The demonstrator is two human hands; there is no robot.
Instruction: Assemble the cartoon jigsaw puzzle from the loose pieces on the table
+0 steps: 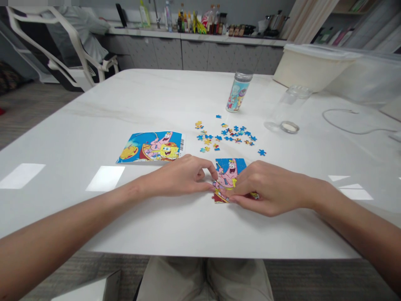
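Observation:
A partly assembled jigsaw puzzle (230, 170), showing a pink cartoon starfish on blue, lies flat on the white table. My left hand (188, 175) holds its left edge, with thumb and index finger bent toward each other. Over its right side is my right hand (266, 186), fingers curled down on it and thumb at the lower edge; this covers much of that side. Whether a single piece is under the right fingertips I cannot tell. Beyond both hands lie several loose puzzle pieces (239, 140). To the left rests a picture card (150, 146) with the same cartoon scene.
A jar with a cartoon wrapper (238, 92) stands behind the pieces. Right of it are a clear jar (291, 102) lying down, a round lid (289, 127), a cable (341, 131) and plastic bins (313, 67). A seated person's sleeve (90, 21) shows at back left.

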